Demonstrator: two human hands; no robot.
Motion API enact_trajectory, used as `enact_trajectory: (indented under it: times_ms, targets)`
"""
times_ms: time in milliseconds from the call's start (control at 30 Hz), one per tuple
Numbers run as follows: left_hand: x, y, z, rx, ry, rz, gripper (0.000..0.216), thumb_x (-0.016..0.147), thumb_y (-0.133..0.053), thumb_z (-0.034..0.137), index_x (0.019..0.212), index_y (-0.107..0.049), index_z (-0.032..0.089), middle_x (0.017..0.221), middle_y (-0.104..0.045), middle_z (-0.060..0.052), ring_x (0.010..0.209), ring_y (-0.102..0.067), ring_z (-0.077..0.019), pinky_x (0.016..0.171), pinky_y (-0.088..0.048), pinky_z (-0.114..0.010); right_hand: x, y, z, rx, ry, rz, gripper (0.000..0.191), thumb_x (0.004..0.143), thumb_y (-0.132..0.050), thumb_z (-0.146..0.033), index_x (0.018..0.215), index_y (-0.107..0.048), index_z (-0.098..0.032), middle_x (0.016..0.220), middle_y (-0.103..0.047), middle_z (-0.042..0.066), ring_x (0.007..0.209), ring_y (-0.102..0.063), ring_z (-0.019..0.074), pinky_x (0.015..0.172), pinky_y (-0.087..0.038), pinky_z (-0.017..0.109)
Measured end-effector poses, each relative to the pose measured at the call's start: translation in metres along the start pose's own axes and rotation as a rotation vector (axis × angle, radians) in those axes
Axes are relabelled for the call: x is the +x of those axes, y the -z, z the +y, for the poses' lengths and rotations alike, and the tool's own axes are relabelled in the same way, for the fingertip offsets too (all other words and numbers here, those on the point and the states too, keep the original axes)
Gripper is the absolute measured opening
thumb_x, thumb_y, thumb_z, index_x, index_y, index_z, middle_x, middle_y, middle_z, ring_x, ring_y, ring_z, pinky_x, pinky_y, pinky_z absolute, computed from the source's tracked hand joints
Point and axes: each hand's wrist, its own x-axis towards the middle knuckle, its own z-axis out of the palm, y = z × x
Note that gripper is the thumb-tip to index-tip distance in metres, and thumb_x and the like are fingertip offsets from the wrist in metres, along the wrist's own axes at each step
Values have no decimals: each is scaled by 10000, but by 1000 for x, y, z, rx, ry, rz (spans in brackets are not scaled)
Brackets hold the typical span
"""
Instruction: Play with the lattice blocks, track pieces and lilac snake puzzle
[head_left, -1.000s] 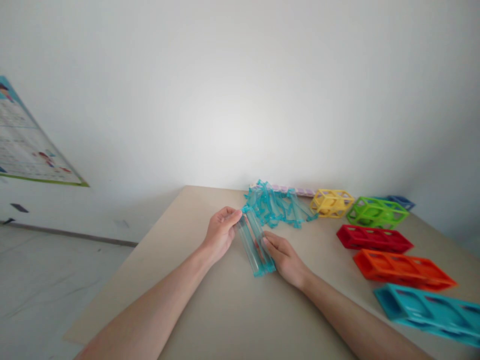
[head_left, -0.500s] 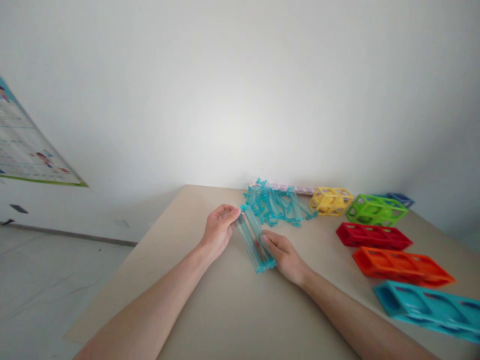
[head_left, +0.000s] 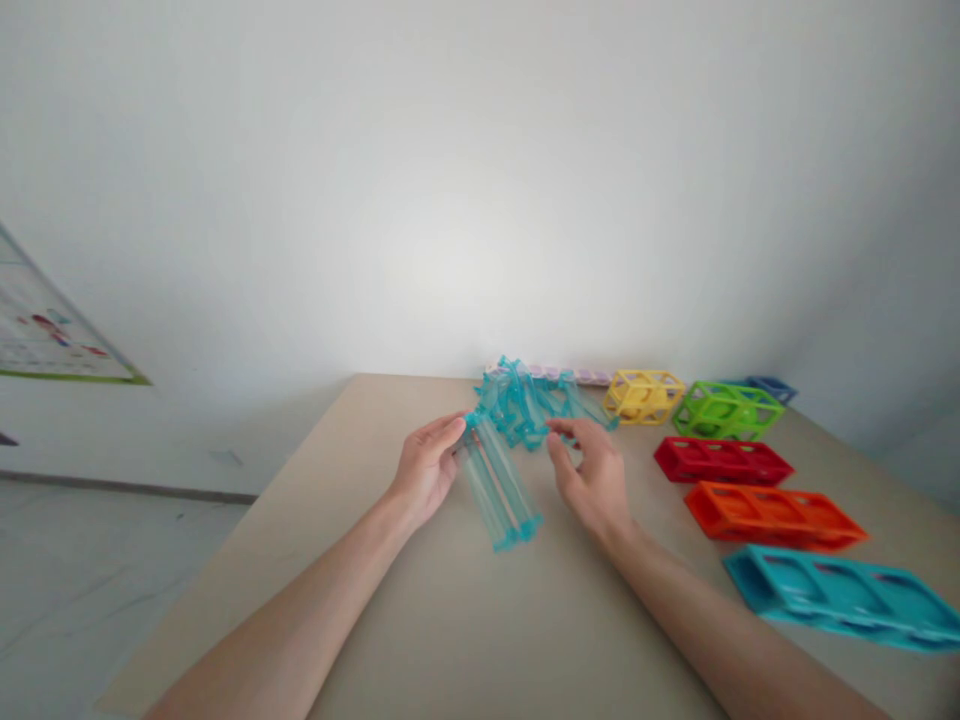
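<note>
Held by its upper end in my left hand point(head_left: 429, 462) is a pair of long translucent blue plastic strips point(head_left: 495, 490), side by side and joined into a panel. The panel slants down to the right, and its lower end hangs free above the table. My right hand point(head_left: 592, 475) is off the panel, at the near right edge of a pile of similar blue strips point(head_left: 517, 395). Its thumb and index finger are curved with a small gap between them; no strip is clearly in them.
Plastic frame blocks stand to the right: yellow point(head_left: 645, 398), green point(head_left: 727, 410), dark blue point(head_left: 772, 388), red point(head_left: 724, 462), orange point(head_left: 776, 517) and turquoise point(head_left: 840, 595). A pale purple strip point(head_left: 577, 375) lies against the wall point(head_left: 450, 200). The table point(head_left: 450, 620) ends at the left above the floor.
My right hand has let go of the strip panel and moved up and right to the pile. My left hand still holds the panel's upper end. The view has shifted slightly.
</note>
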Motion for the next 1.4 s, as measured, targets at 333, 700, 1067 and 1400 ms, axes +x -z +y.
enact_trajectory:
  times_ms: [333,700,1067,1400]
  targets:
    - [2,0,-6,-34,144,63,236,672,-778,250,845,-733,95,772,-736,-84,678,-673,-163,694,-542,-288,37,-11,52,-582,-303,-105,533,906,-397,-503,1279,-554,-156,1251,-575,159,1200,-462,330,991,-335,468]
    - [1,-4,-6,-57,162,55,193,687,-755,241,810,-726,96,742,-721,-71,654,-654,-153,665,-523,-276,45,-49,32,-559,-300,-77,444,929,-379,-324,1266,-581,-117,1224,-566,213,1137,-514,321,950,-364,433]
    - [6,7,-9,-43,149,47,176,728,-735,242,841,-723,108,813,-737,-82,718,-678,-168,735,-542,-291,52,-39,44,-463,-234,47,453,913,-342,-263,1291,-500,-68,1219,-595,164,1158,-508,254,990,-356,339]
    - [5,7,-7,-22,156,67,155,719,-731,227,804,-717,98,817,-741,-96,711,-687,-177,741,-557,-301,54,-32,54,-563,-386,47,469,818,-446,-194,1257,-534,-53,1172,-605,208,1078,-565,296,902,-397,360]
